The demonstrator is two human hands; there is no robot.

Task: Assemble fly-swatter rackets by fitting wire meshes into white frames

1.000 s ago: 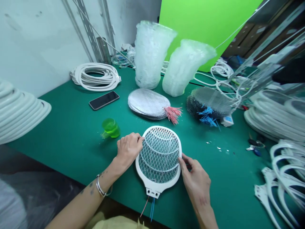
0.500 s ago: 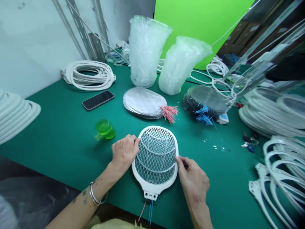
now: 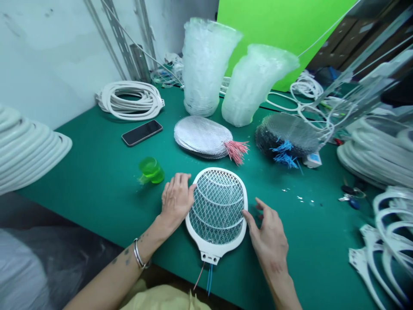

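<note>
Nice steady setup: the bug-zapper racket [image 3: 217, 206] lies flat on the green mat [image 3: 306, 258], left hand [image 3: 177, 200] braced against its rim (can't tell if it's really gripping), right hand [image 3: 269, 245] open, thumb just at the far edge.

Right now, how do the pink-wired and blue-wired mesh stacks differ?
The pink-wired mesh stack looks pale silver and lies flat; the blue-wired mesh stack looks darker and sits more heaped. The pink wires fan from one end; the blue wires trail along the front. Both are oval mesh on the green mat.

Smartphone [image 3: 142, 133] on green work mat [image 3: 97, 172]
</note>
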